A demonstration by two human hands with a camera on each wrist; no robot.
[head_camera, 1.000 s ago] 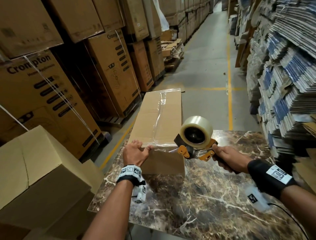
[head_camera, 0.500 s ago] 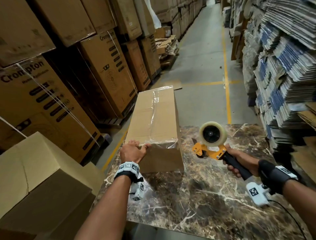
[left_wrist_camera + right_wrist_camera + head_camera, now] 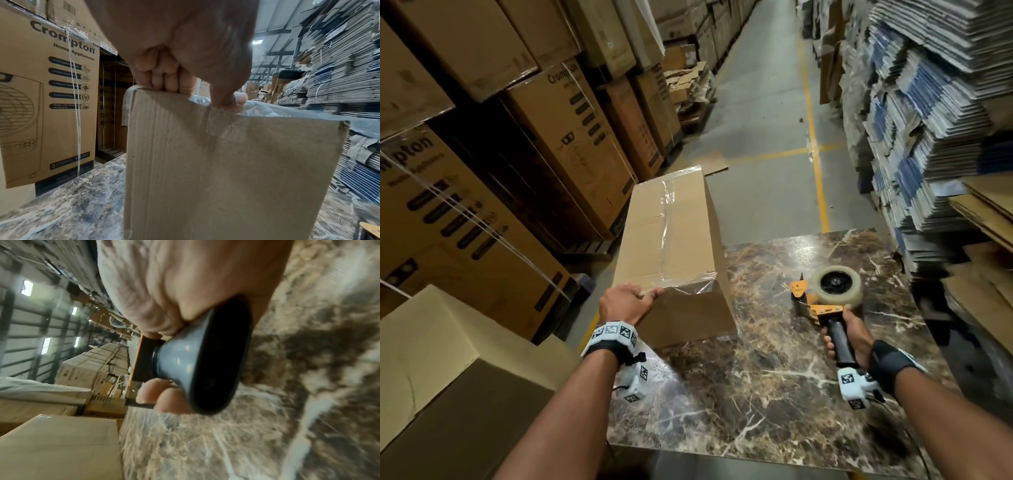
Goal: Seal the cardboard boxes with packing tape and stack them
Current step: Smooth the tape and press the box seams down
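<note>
A long brown cardboard box (image 3: 671, 240) lies on the marble table (image 3: 774, 394), its far end overhanging the edge, with clear tape along its top seam and over the near edge. My left hand (image 3: 628, 303) grips the box's near top edge, fingers curled over the top and thumb pressing the tape end (image 3: 228, 104) on the front face (image 3: 226, 170). My right hand (image 3: 847, 332) holds the black handle of an orange tape dispenser (image 3: 825, 294), which rests low on the table to the right of the box, its tape roll (image 3: 837, 284) lying nearly flat. The handle (image 3: 207, 356) fills the right wrist view.
Tall stacks of printed cartons (image 3: 571, 144) stand on the left; plain boxes (image 3: 448, 377) stand at my lower left. Piles of flattened cartons (image 3: 928, 120) line the right. A concrete aisle with yellow lines (image 3: 774, 120) runs ahead.
My right hand has carried the tape dispenser from the box's near end to the right and down onto the table. The left hand has stayed on the box edge.
</note>
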